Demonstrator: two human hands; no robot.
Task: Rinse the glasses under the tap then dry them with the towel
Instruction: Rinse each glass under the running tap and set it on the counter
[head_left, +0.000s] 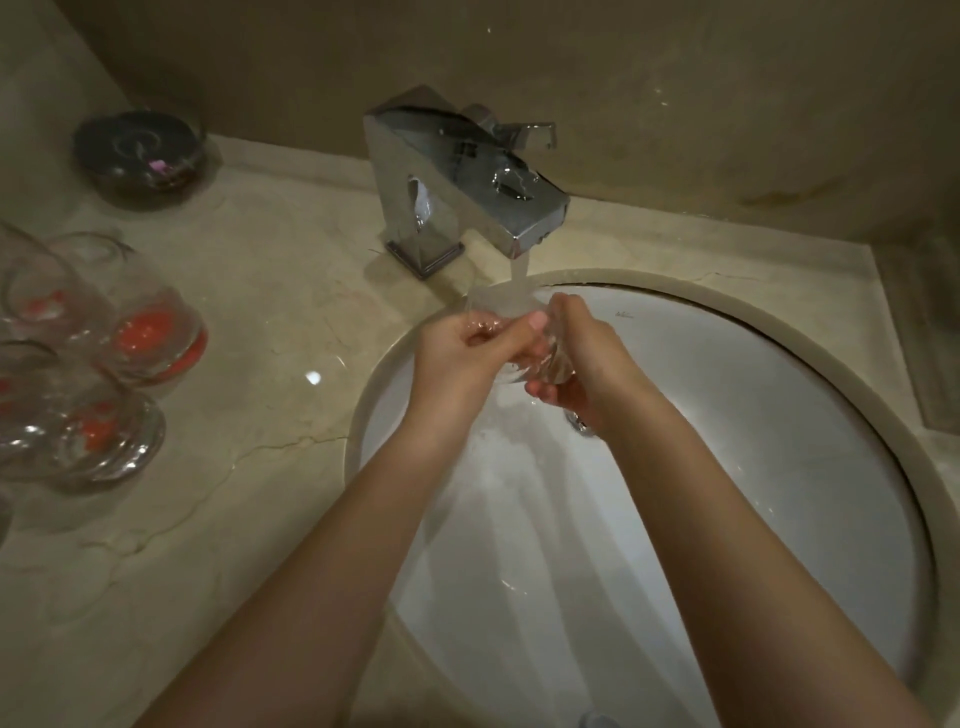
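A clear glass (506, 306) is held over the white sink (753, 415), right under the chrome tap (457, 176). Water runs from the spout into the glass and spills down the basin. My left hand (457, 358) grips the glass from the left, with the thumb at the rim. My right hand (576, 358) holds it from the right and below. Several more clear glasses (150, 338) with red-orange bases stand on the counter at the far left. No towel is in view.
A beige marble counter (270, 322) surrounds the sink. A dark glass bowl (140, 150) sits at the back left by the wall. The sink drain (582, 423) shows just below my right hand. The wall rises close behind the tap.
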